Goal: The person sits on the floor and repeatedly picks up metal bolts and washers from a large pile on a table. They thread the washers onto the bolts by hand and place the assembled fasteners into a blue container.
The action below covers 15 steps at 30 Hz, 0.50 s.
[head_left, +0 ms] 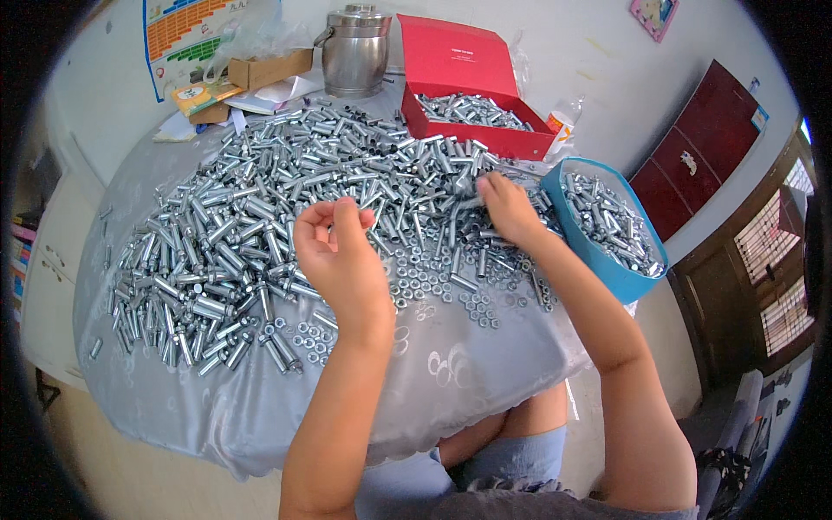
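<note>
My left hand (340, 256) is raised over the near middle of the pile, its fingers curled in toward the thumb. Whatever it may hold is hidden by the fingers. To its right, my right hand (511, 208) reaches over the pile's right side with thumb and fingers drawn together. Silvery metal blurs at those fingertips, and its kind is unclear. Below both hands spreads a big heap of metal sleeves (373, 143). Assembled expansion bolts (230, 256) lie on its left side. Loose hex nuts (420, 277) are scattered along the near edge.
A red open-lidded box (485, 139) of metal parts stands at the back, beside a plastic bottle (565, 117). A blue tub (589, 247) of parts sits at the right edge. A steel canister (355, 52) and cardboard box (270, 69) stand behind. Grey cloth (451, 390) covers the table.
</note>
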Motion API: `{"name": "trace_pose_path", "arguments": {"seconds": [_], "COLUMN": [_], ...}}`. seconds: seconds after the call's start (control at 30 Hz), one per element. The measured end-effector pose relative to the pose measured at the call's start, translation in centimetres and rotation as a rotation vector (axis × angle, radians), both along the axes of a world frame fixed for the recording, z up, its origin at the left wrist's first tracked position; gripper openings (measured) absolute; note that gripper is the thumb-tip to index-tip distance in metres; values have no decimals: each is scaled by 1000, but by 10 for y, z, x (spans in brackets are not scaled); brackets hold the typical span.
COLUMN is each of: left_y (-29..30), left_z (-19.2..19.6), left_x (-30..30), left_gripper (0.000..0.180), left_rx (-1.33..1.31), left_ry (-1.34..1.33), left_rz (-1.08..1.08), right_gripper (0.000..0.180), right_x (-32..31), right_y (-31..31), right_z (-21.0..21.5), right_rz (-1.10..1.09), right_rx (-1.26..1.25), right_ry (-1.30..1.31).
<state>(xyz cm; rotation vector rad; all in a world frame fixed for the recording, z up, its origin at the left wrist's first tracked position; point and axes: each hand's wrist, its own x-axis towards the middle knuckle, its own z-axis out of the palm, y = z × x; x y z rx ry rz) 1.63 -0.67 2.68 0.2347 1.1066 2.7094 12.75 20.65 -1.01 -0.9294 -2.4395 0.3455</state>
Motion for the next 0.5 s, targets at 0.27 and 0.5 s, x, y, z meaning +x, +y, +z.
{"name": "trace_pose_path", "arguments": {"seconds": [0.27, 0.5], "left_y": [2, 6], "left_z": [-5, -4], "left_x": [-4, 2], "left_gripper": [13, 13], "left_rx": [-39, -59], "left_ry": [8, 46], "left_rz": [1, -40], "right_gripper": [20, 50], "right_x": [3, -6], "right_y": [11, 205], "right_z": [16, -38], "right_rz": [28, -648], "right_rx": [260, -120], "right_ry": [322, -235]}}
